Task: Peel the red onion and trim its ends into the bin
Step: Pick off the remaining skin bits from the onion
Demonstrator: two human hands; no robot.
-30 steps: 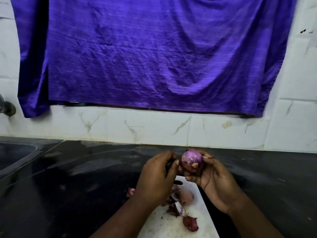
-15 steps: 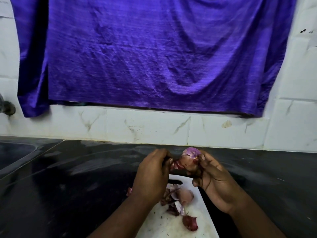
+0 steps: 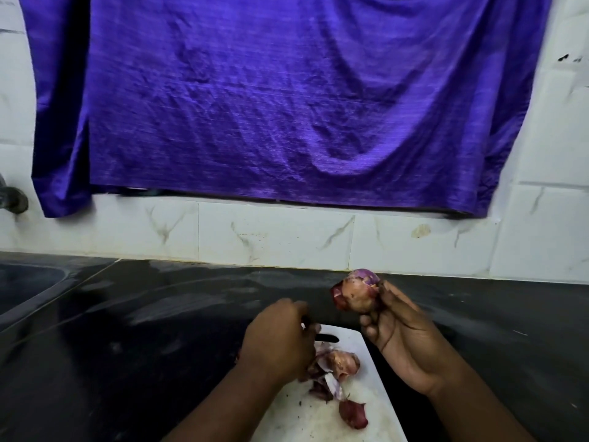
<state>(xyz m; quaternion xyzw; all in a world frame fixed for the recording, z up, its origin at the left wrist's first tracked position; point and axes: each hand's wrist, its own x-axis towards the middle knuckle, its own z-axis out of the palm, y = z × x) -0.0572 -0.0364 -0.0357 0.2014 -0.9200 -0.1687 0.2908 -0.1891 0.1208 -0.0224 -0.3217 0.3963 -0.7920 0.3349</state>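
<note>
My right hand [image 3: 401, 339] holds the red onion [image 3: 358, 293] up above the counter, fingers wrapped round its lower side. The onion shows purple flesh on top and loose brownish skin hanging at its left. My left hand [image 3: 280, 342] is lower, over the white cutting board [image 3: 299, 419], closed round a dark knife [image 3: 325, 338] whose tip pokes out to the right. Several pieces of onion skin [image 3: 338, 365] lie on the board beside that hand. No bin is in view.
The board lies on a black stone counter [image 3: 159, 314]. A sink basin [image 3: 25, 282] is at the far left with a tap [image 3: 12, 199] on the wall. White tiles [image 3: 274, 237] and a hanging purple cloth [image 3: 287, 100] back the counter.
My left hand with the knife has dropped away from the onion down to the board. My right hand has lifted the onion slightly up and to the right, skin now hanging loose.
</note>
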